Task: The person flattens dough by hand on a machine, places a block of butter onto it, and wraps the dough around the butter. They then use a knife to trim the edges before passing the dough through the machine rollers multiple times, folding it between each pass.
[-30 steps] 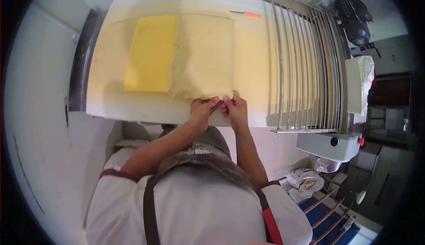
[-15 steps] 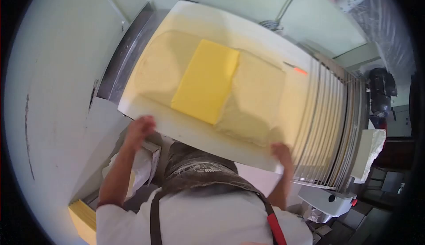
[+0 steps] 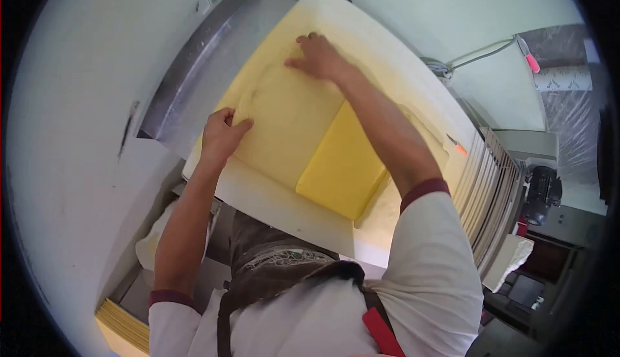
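Note:
A rolled sheet of pale dough [image 3: 278, 121] lies on the floured white work surface, with a flat yellow slab of butter [image 3: 342, 163] on its middle. My left hand [image 3: 223, 139] is at the sheet's left edge near its corner, thumb and fingers pinching the dough there. Stretched across the butter and the sheet, my right arm brings my right hand [image 3: 318, 59] to the far left corner of the dough. Its fingers are apart, thumb spread from the rest, fingertips right at the edge. Part of the dough on the right is hidden under my right arm.
An orange-handled knife [image 3: 457, 145] lies at the right of the surface, beside a metal slatted rack [image 3: 487, 195]. A steel ledge [image 3: 213, 53] runs along the left. A cable [image 3: 478, 57] and a pink-handled tool [image 3: 531, 60] are at the back right.
Both hands have moved from the front edge of the work surface to the dough's left end. My right arm now reaches across the butter. The view has shifted left.

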Tool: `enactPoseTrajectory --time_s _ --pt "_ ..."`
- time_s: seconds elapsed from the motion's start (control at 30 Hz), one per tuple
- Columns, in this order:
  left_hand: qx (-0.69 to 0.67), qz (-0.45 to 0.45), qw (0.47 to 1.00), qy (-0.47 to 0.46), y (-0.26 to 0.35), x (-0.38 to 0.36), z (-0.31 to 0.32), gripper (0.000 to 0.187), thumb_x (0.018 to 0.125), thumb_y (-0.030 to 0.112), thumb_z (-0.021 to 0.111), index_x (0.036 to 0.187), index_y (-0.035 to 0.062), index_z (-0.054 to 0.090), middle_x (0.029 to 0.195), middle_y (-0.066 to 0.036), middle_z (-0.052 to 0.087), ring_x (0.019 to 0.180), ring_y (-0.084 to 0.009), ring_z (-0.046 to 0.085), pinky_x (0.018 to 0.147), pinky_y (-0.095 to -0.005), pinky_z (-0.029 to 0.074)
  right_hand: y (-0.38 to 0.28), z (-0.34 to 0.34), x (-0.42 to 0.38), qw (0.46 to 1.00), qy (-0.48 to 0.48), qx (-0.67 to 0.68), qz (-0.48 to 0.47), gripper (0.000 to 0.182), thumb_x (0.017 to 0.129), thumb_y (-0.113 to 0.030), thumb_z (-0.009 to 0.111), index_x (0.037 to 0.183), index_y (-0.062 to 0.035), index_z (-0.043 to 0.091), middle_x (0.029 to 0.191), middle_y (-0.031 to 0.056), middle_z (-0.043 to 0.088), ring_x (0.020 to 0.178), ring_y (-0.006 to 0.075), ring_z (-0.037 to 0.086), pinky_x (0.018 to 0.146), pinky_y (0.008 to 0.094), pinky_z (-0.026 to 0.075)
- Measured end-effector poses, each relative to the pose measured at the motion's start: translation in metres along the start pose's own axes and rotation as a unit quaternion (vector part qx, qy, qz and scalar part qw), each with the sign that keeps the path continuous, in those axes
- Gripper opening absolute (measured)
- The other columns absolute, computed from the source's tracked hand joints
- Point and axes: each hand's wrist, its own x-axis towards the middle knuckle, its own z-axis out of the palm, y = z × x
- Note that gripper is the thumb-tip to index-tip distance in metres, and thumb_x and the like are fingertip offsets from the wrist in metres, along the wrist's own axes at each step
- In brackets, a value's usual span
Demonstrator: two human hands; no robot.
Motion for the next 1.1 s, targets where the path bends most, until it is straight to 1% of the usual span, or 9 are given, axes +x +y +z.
enactPoseTrajectory --time_s 0.07,0.17,0.27,0.37,0.53,0.67,0.8,0.93,1.1 --pt "0.035 0.102 0.989 0.097 -0.011 -0.008 0.012 0.039 0.081 0.015 0.070 0.111 -0.0034 0.053 0.105 -0.006 0.058 0.097 -0.0125 0.054 0.085 -0.0259 0.043 0.014 -0.020 0.026 0.993 -0.104 0.047 0.017 0.075 0.073 -0.048 0.072 0.125 0.0014 0.050 0.122 0.0218 0.056 0.117 0.0340 0.051 0.099 0.0408 0.040" --pt "-0.273 0.129 0.953 -0.004 -0.024 -0.019 0.020 0.039 0.082 0.012 0.069 0.114 -0.0036 0.052 0.110 -0.007 0.058 0.103 -0.0128 0.054 0.088 -0.0275 0.043 0.020 -0.022 0.039 0.984 -0.111 0.020 -0.137 0.062 0.068 -0.045 0.077 0.108 -0.0025 0.057 0.093 0.0154 0.063 0.087 0.0285 0.059 0.078 0.0369 0.046" --pt "-0.231 0.075 0.970 0.008 -0.027 -0.021 0.009 0.035 0.085 0.006 0.065 0.115 -0.0034 0.050 0.110 -0.009 0.061 0.100 -0.0140 0.058 0.087 -0.0281 0.046 0.037 -0.001 0.042 0.964 -0.013 0.062 -0.257 0.049 0.069 -0.035 0.080 0.096 -0.0041 0.052 0.080 0.0072 0.059 0.072 0.0208 0.051 0.063 0.0348 0.042" --pt "-0.277 0.033 0.960 -0.030 0.000 -0.049 0.007 0.034 0.085 0.003 0.064 0.114 -0.0037 0.049 0.108 -0.010 0.062 0.097 -0.0146 0.060 0.082 -0.0271 0.048 0.032 -0.058 0.023 0.954 -0.095 0.199 -0.202 0.041 0.070 -0.022 0.079 0.094 -0.0052 0.050 0.080 0.0011 0.056 0.070 0.0141 0.047 0.061 0.0313 0.040" --pt "-0.158 0.139 0.977 -0.025 0.074 -0.161 0.060 0.031 0.086 0.002 0.062 0.114 -0.0017 0.050 0.110 -0.011 0.064 0.097 -0.0160 0.063 0.074 -0.0257 0.052 0.098 -0.136 -0.086 0.903 -0.138 0.344 -0.217 0.033 0.071 -0.005 0.074 0.097 -0.0046 0.054 0.085 -0.0003 0.058 0.078 0.0116 0.053 0.069 0.0256 0.044" --pt "0.104 0.239 0.962 -0.079 0.079 -0.198 0.172 0.033 0.082 -0.001 0.063 0.114 0.0044 0.058 0.112 -0.011 0.064 0.105 -0.0236 0.063 0.088 -0.0396 0.051 0.198 -0.101 -0.193 0.932 -0.100 0.259 -0.231 0.021 0.075 0.002 0.067 0.095 -0.0032 0.062 0.102 0.0051 0.064 0.100 0.0153 0.060 0.090 0.0317 0.047" --pt "0.265 0.389 0.876 -0.109 0.061 -0.181 0.205 0.028 0.082 0.003 0.063 0.110 0.0037 0.061 0.114 -0.015 0.063 0.110 -0.0282 0.060 0.095 -0.0409 0.047 0.279 -0.050 -0.255 0.899 0.088 0.427 -0.034 0.018 0.082 -0.005 0.062 0.101 -0.0022 0.062 0.108 0.0071 0.064 0.101 0.0185 0.060 0.092 0.0339 0.046" --pt "0.214 0.423 0.879 -0.039 0.116 -0.120 0.164 0.025 0.083 0.003 0.062 0.108 0.0019 0.062 0.109 -0.016 0.064 0.107 -0.0341 0.059 0.096 -0.0409 0.045 0.241 -0.038 -0.253 0.935 0.196 0.295 0.016 0.022 0.089 -0.016 0.057 0.106 -0.0029 0.063 0.112 0.0144 0.063 0.112 0.0288 0.056 0.098 0.0389 0.041" --pt "0.255 0.508 0.817 -0.092 0.180 0.010 0.212 0.024 0.085 0.004 0.060 0.108 0.0000 0.062 0.110 -0.016 0.063 0.110 -0.0325 0.056 0.095 -0.0390 0.043 0.178 -0.006 -0.215 0.972 0.215 0.087 0.024 0.031 0.087 -0.032 0.061 0.104 -0.0058 0.066 0.108 0.0156 0.063 0.115 0.0314 0.051 0.102 0.0467 0.034"
